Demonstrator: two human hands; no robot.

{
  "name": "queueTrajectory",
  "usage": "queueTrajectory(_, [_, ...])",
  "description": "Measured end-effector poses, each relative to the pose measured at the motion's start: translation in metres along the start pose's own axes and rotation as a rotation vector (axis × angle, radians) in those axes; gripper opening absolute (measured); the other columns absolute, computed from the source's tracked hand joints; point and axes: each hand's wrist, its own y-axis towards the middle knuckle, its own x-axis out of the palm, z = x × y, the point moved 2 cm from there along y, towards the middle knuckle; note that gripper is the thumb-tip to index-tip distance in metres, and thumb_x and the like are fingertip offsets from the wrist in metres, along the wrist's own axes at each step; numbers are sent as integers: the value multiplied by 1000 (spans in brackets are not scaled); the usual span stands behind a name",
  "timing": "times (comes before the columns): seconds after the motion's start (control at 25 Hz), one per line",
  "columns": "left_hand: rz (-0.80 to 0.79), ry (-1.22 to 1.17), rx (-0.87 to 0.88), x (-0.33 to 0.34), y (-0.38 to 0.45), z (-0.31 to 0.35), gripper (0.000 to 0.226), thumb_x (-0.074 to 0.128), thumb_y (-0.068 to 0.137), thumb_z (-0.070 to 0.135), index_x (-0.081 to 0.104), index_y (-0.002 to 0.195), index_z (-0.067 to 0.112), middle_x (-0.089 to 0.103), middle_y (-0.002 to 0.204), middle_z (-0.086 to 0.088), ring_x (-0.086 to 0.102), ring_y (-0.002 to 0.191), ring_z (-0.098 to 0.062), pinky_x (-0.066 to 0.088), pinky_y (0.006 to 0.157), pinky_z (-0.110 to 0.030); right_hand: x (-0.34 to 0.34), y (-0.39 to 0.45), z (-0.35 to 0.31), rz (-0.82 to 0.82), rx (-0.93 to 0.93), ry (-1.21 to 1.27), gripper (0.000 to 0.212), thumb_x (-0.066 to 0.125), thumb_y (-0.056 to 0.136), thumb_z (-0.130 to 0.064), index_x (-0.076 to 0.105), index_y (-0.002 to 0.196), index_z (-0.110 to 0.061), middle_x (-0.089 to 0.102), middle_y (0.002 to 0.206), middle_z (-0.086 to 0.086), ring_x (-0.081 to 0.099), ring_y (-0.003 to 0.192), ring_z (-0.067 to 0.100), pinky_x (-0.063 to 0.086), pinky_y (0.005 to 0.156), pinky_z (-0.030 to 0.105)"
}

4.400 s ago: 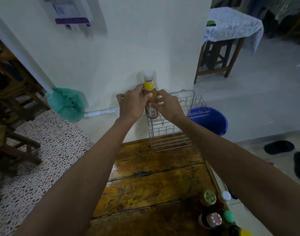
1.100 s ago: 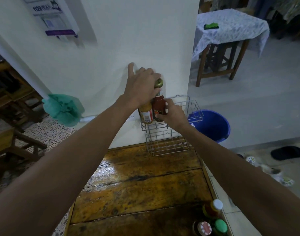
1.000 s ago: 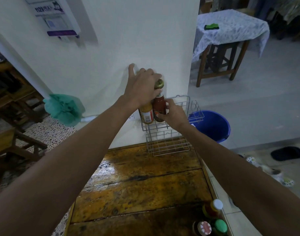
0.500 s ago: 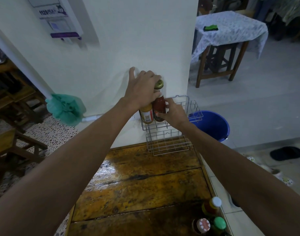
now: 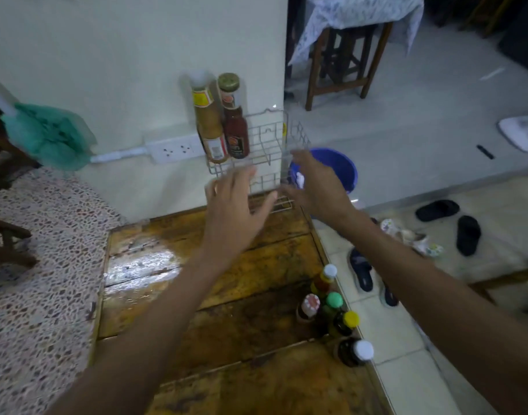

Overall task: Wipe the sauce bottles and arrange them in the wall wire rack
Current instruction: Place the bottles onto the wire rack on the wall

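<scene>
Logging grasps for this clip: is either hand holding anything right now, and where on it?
Nothing is held. The left hand and right hand hang open below the two bottles standing in the wire rack.

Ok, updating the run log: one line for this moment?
left hand open | right hand open | wire rack: mustard-yellow bottle, red bottle

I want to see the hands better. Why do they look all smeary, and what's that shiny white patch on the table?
Head view: left hand and right hand are motion-blurred; the two glass sauce bottles in the wire rack look sharper; the white patch is glare on the glossy wooden table.
</scene>
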Motion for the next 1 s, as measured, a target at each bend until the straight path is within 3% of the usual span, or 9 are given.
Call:
queueTrajectory(0.12, [-373,-172,-185,46,-96,13,54,68,94,43,49,141,26,57,134,7,53,128,-13,37,112,-42,0,-81,13,-77,25,-55,57,76,89,-34,46,137,-27,66,126,0,67,107,17,55,83,34])
queueTrajectory(0.2, [-604,-253,-255,70,-143,19,61,62,92,56,46,145,29,52,140,6,49,133,-16,39,112,-46,8,-125,27,-143,27,-121,59,72,90,-36,42,140,-30,66,126,0,67,106,21,58,82,41])
queueTrajectory(0.32, [-685,-364,-294,93,-178,28,52,55,95,67,54,133,33,60,130,8,59,121,-13,50,100,-45,24,-173,49,-223,62,-232,45,63,93,-30,44,134,-28,66,107,3,65,87,24,56,67,40])
queueTrajectory(0.48, [-604,-440,-329,107,-188,33,30,65,98,42,67,125,29,74,115,8,69,105,-10,57,84,-33,41,-201,55,-343,35,-317,21,56,98,-32,59,117,-22,70,91,3,68,78,23,58,65,38])
queueTrajectory(0.64, [-511,-436,-354,93,-188,30,30,65,101,19,68,130,23,76,113,5,71,100,-8,55,78,-20,56,-197,48,-384,13,-287,24,58,98,-27,64,120,-20,73,99,4,70,84,23,59,71,37])
queueTrajectory(0.76, [-379,-438,-409,69,-174,22,24,64,102,19,69,125,24,74,105,13,67,91,6,48,70,-8,71,-185,40,-375,12,-176,29,64,91,-23,58,119,-24,72,97,-1,68,83,16,60,72,39])
queueTrajectory(0.88, [-210,-473,-536,40,-145,2,24,69,99,24,69,123,24,72,104,16,63,93,10,51,76,-14,89,-162,26,-341,-11,-108,37,66,91,-25,55,126,-24,72,102,-1,68,88,18,59,74,40])
queueTrajectory(1.0, [-42,-591,-674,16,-108,-29,18,72,97,33,74,113,27,76,101,12,71,98,-7,60,87,-37,109,-122,14,-289,40,-128,42,65,92,-31,48,131,-27,70,108,1,68,94,22,59,76,40])
